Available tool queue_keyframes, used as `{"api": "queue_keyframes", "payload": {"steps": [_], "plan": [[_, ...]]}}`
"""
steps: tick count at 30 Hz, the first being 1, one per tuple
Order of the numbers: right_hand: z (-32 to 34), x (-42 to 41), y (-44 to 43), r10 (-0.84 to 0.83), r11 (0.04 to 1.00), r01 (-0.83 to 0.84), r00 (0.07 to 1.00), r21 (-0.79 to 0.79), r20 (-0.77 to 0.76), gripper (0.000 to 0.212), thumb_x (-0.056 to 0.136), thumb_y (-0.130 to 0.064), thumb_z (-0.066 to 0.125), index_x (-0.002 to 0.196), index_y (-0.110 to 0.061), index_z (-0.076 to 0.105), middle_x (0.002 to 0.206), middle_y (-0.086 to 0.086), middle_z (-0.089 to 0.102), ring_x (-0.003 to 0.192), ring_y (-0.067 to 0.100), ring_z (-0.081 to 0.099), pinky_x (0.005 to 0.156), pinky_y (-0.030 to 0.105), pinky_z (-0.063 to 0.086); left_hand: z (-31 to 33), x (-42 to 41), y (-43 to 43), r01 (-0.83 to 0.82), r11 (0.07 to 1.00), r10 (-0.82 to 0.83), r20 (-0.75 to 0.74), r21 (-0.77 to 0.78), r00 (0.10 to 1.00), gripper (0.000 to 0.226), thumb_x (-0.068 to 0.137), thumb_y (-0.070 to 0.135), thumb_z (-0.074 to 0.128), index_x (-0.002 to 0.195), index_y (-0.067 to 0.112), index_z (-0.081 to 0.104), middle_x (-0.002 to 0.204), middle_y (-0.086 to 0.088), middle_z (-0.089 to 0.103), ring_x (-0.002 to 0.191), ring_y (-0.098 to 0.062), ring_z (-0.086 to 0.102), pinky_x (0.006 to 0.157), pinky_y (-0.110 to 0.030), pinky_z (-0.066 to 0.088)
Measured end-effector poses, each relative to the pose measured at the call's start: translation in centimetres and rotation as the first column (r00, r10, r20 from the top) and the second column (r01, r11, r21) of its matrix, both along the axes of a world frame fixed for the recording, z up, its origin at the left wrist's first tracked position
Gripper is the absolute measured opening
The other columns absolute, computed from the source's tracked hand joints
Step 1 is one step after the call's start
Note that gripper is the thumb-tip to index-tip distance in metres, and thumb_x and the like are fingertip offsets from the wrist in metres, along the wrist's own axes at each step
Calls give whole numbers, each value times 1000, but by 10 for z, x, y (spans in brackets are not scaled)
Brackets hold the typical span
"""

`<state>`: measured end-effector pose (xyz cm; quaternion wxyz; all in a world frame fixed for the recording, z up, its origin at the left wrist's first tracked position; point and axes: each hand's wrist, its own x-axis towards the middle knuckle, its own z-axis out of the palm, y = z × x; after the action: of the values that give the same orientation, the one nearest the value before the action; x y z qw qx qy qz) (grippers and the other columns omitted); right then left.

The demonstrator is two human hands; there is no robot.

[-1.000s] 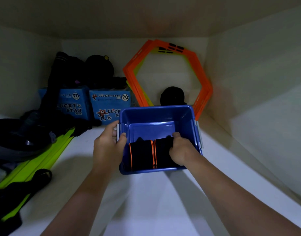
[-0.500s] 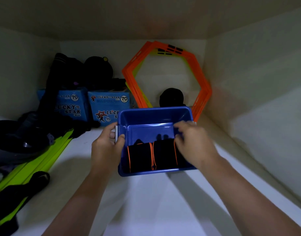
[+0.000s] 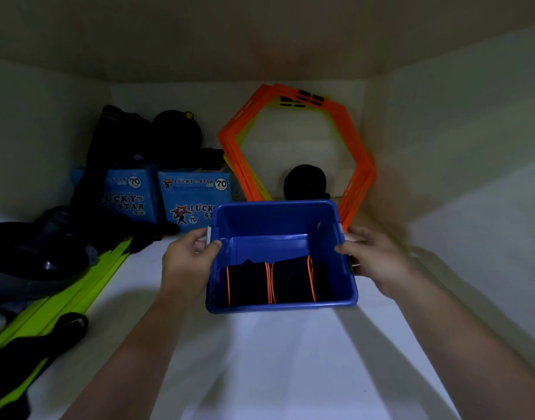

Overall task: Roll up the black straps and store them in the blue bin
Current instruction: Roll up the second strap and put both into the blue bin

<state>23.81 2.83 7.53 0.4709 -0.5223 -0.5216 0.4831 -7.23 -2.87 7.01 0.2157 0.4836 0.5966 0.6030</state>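
Observation:
The blue bin [image 3: 278, 218] stands on a white shelf inside a cupboard, in the middle of the view. Two rolled black straps with orange edging [image 3: 272, 281] lie side by side against the bin's near wall. My left hand [image 3: 189, 259] grips the bin's left rim, thumb inside the wall. My right hand [image 3: 373, 259] holds the bin's right side from outside, fingers at the rim.
Two blue "Lucky Star" boxes [image 3: 196, 197] stand behind and to the left, with dark gear piled on them. Orange hexagonal frames [image 3: 363, 174] lean on the back wall, a black roll [image 3: 305, 181] in front. Neon-green flat bars [image 3: 75, 298] and black bags lie at left.
My right hand came out of the bin, off the straps, and moved to the bin's right outer side. The left hand kept its grip on the left rim.

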Motion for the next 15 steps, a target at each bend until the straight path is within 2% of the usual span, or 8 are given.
{"api": "queue_keyframes", "payload": {"steps": [3,5,7,9,11,13,15], "plan": [[2,5,-4,-6,1000,6,1000,-27,-5,71,86,-6,69,150,-12,38,104,18,70,73,27,65,60,35,56,2,-4,4,70,992,-64,58,-105,996,33,88,21,71,119,10,70,94,-7,79,82,-23,76,77,-48,62],[2,10,-10,-7,998,7,1000,-69,-9,68,87,-5,70,148,-11,40,101,19,71,68,25,67,55,32,54,1,-4,4,106,981,-92,94,-162,991,18,90,14,70,107,7,73,83,-6,78,67,-15,74,58,-33,59],[0,15,-19,0,994,-1,1000,-108,-8,65,87,-5,70,145,-10,42,105,22,72,71,25,68,54,31,55,1,0,-1,137,968,-109,137,-209,984,7,90,10,69,92,5,72,69,-3,74,59,-15,70,47,-24,50],[-3,20,-27,9,991,-8,1000,-131,12,63,86,-6,71,143,-8,44,109,24,72,75,26,69,53,29,56,-3,1,-5,159,954,-120,162,-253,979,12,89,12,69,87,1,73,69,-9,74,69,-27,69,52,-27,51],[-6,24,-33,14,990,-11,1000,-143,19,60,86,-7,72,140,-6,47,111,26,72,78,28,70,56,30,57,-6,1,-7,168,943,-116,189,-288,975,18,87,16,70,91,-1,73,84,-20,76,83,-40,71,64,-36,54],[-7,26,-37,13,988,-11,1000,-154,13,58,86,-8,73,139,-5,49,111,26,72,79,29,70,59,33,57,-6,1,-9,178,931,-114,209,-318,971,21,85,19,71,94,0,74,96,-23,75,92,-42,71,69,-39,55],[-8,28,-38,13,988,-9,1000,-156,21,58,86,-9,74,138,-5,49,109,25,72,77,29,70,57,32,58,-3,2,-10,184,922,-114,217,-341,970,18,86,19,71,95,3,75,98,-21,75,96,-39,70,68,-37,55]]}}
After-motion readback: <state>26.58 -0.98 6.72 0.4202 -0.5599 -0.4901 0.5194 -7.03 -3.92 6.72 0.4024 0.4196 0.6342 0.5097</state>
